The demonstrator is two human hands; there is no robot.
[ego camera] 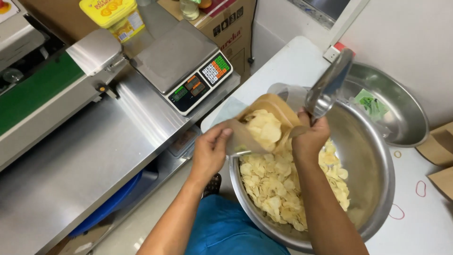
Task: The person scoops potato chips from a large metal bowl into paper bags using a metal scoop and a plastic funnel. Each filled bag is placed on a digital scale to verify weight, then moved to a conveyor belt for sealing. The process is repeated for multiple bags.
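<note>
Over the steel bowl [373,156], the left hand [210,153] pinches the brown bag [264,111] open, already nearly full of chips [276,184], while the right hand [311,137] grips a tipped metal scoop [328,87]; many chips remain in the bowl; a yellow tub [113,16] stands behind the scale [181,63].

A digital weighing scale [181,61] with a steel pan and coloured keys stands on the steel table [75,156], with a yellow tub [113,16] behind it and a green conveyor belt [33,89] to its left. On the white table [424,222], a second steel bowl [396,104] holds a green packet [370,103], and loose rubber bands [408,198] lie near brown paper bags [441,151].
</note>
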